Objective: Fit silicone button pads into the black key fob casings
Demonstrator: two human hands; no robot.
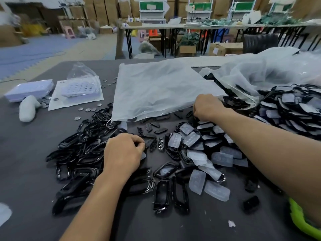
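Head view showed left hand [124, 152] and right hand [207, 108] curled over the piles; whether either gripped a part could not be told. Loose silicone pads [197, 181] lay lower centre, casings [83, 150] centre left. Each pad was best seated flat, buttons aligned with the openings.

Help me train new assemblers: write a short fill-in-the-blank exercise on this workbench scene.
1. The biggest heap of empty black casings lies to the ____ of the left hand.
2. The right hand reaches to the near edge of a large, flat plastic ____.
3. The loose silicone button pads are translucent ____, unlike the casings.

Missing words: left; bag; white.
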